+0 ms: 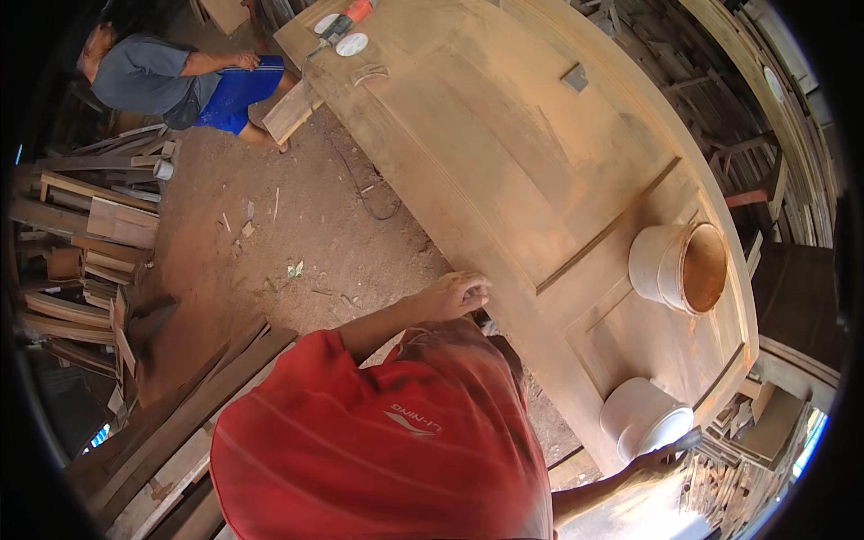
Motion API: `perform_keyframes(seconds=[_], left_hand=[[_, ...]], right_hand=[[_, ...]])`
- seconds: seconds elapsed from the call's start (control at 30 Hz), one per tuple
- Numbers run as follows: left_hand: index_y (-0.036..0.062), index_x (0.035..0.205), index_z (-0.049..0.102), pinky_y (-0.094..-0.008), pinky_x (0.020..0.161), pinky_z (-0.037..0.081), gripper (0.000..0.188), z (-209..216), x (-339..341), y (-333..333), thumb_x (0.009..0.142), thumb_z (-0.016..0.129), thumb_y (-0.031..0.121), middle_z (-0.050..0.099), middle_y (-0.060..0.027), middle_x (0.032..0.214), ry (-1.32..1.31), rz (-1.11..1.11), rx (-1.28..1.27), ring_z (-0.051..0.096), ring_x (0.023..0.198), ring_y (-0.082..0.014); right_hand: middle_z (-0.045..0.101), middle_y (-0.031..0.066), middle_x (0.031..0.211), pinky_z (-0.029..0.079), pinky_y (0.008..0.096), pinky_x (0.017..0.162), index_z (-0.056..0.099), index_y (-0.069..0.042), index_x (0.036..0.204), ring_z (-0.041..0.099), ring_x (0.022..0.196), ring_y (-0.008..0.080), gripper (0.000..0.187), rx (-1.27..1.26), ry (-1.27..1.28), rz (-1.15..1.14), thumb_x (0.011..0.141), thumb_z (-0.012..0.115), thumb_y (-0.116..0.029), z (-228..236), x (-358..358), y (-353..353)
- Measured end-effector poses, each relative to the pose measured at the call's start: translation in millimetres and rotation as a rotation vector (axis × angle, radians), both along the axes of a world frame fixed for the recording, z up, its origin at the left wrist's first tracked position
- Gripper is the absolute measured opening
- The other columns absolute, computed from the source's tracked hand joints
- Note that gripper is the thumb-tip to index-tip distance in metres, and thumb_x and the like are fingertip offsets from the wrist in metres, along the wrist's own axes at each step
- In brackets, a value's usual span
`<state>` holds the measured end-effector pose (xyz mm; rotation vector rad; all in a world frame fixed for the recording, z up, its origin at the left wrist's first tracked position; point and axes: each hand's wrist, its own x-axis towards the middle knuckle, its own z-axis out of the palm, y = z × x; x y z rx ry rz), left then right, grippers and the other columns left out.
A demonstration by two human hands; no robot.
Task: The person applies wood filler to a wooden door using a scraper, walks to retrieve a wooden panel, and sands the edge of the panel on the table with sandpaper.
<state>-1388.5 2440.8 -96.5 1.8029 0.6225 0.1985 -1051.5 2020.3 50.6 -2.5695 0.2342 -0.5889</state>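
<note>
A large panelled wooden door (468,135) lies flat in front of me, its surface dusty. My left hand (461,293) is loosely curled at the door's near edge, with nothing visible in it. At the lower right, my right hand (655,463) grips what looks like a paintbrush (688,440), its dark end at the rim of a white bucket (627,407). The bucket stands on the door's right end. Beyond it is a second, larger bucket (655,261), stained reddish brown inside and tilted-looking through the wide lens.
A power sander (346,22) with a cord and round discs (352,45) lies at the door's far left. A grey piece (574,77) rests farther right. Another person (171,85) sits at upper left. Stacked boards (81,261) line the left; offcuts litter the dirt floor (297,216).
</note>
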Motion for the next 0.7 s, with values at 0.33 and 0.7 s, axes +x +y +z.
perform_keyframes(seconds=[0.33, 0.7], left_hand=[[0.0016, 0.121, 0.068, -0.0373, 0.084, 0.057, 0.029, -39, -9, -47, 0.099, 0.064, 0.020, 0.073, -0.0170, 0.106, 0.219, 0.184, 0.041, 0.073, 0.095, -0.0282], [0.0002, 0.119, 0.069, -0.0369, 0.087, 0.056, 0.026, -24, 55, -103, 0.100, 0.063, 0.018, 0.073, -0.0170, 0.109, 0.211, 0.013, 0.174, 0.072, 0.098, -0.0280]], right_hand=[[0.065, 0.0229, 0.116, 0.051, 0.0461, 0.091, 0.067, -0.006, 0.132, 0.067, 0.105, 0.0362, 0.039, -0.235, 0.265, 0.249, 0.101, 0.060, -0.029, -33, 50, 6], [0.068, 0.0097, 0.093, 0.056, 0.0364, 0.074, 0.067, -0.007, 0.135, 0.066, 0.089, 0.0166, 0.041, 0.096, 0.030, 0.198, 0.097, 0.066, -0.020, 4, 43, -34]])
